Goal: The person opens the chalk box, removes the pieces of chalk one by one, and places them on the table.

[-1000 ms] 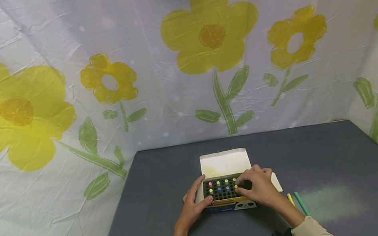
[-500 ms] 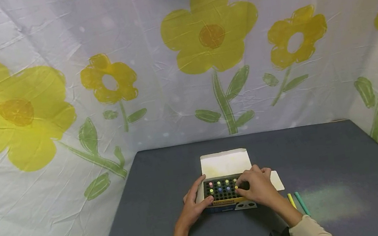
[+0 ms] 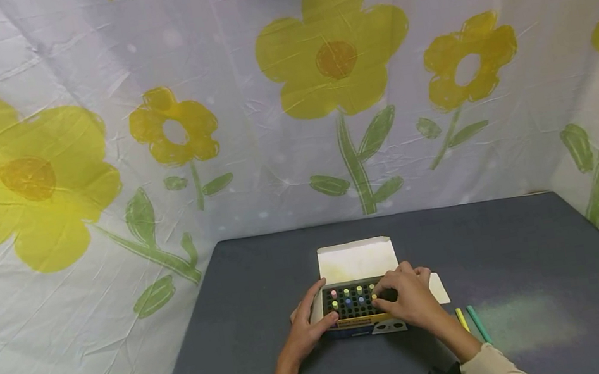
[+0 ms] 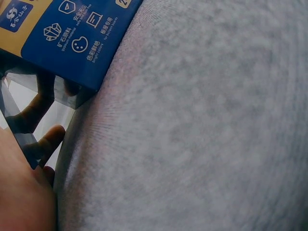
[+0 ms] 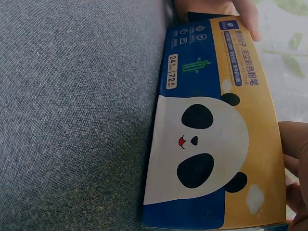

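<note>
A chalk box stands with its lid folded back, showing a dark holder full of round holes. Two rows of chalk ends in pink, yellow-green and blue poke up from it. My left hand holds the box's left end, thumb over the front edge. Fingers show past the blue box corner in the left wrist view. With thumb and forefinger, my right hand pinches a yellow chalk at the holder's right part. In the right wrist view the box front carries a panda face.
A yellow chalk stick and a green chalk stick lie on the dark table, right of the box near my right forearm. A white side flap sticks out at right. Behind hangs a flowered cloth.
Both hands and the box stay almost in place. My right hand's thumb and forefinger remain at the same yellow chalk, and the right side flap has shifted slightly.
</note>
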{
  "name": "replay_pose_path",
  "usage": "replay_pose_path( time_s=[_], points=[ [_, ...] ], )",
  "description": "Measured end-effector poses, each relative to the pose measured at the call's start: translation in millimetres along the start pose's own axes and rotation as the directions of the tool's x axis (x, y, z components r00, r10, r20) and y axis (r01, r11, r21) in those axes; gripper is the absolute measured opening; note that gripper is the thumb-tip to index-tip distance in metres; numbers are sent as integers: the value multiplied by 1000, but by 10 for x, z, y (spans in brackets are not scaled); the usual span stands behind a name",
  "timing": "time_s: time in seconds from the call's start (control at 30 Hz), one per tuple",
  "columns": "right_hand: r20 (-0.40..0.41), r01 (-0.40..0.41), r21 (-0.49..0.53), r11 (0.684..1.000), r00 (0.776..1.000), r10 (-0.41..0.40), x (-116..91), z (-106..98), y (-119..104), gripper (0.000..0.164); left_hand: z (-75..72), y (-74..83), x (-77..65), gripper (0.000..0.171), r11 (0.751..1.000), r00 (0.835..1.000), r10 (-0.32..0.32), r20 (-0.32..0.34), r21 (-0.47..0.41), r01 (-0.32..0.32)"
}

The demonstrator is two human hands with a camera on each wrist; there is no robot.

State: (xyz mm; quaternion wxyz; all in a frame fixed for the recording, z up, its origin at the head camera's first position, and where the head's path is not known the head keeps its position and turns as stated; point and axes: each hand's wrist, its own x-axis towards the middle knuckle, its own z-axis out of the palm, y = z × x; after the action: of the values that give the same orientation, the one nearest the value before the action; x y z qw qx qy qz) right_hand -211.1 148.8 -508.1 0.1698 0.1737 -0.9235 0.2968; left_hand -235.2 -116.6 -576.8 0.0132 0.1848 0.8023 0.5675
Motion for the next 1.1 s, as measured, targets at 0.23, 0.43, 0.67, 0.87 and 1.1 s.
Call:
replay_pose_path(
  time_s=[0.23,0.43,0.67,0.87,1.1],
  points=[
    [-12,-15,86,996,1000,16,-13,-5,-2,14,0,8,-7,74,1000,1000,6,-2,-4,-6],
    [-55,37,121,992,998,-31,-25,12,26,16,-4,24,-6,74,1000,1000,1,-9,5,-1],
    [-113,121,164,979,988,-103,-11,13,50,15,-9,24,-17,74,1000,1000,-4,-10,6,5],
    [-188,180,184,966,972,-145,15,15,43,19,-10,8,-15,74,1000,1000,16,-7,8,-16],
    [-332,244,216,945,929,-164,66,-26,23,23,-16,18,-12,74,1000,1000,15,-4,13,-15]
  ],
)
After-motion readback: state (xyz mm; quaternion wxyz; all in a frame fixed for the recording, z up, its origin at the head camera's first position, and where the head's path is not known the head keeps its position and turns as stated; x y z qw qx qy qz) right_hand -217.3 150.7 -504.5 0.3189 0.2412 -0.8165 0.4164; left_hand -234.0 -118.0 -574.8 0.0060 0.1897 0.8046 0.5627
